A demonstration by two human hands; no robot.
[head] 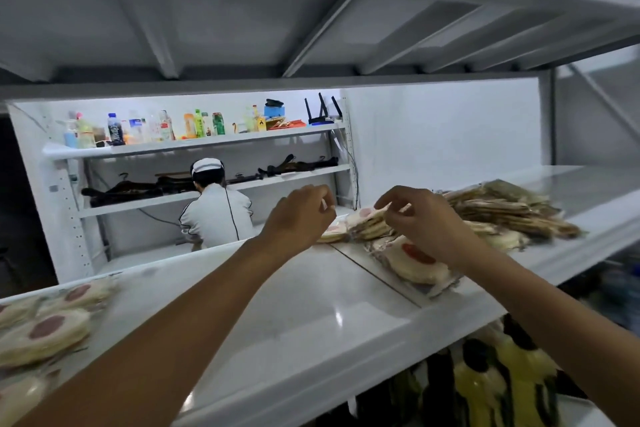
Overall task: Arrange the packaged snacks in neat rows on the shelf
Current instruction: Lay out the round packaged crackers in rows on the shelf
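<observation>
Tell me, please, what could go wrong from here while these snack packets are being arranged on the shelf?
The red-dot packet lies close to the shelf's front edge, under the right forearm; a brush could knock it off. The pile of brown packets on the right sits unevenly and may slide if the right hand tugs the stack beside it.
</observation>
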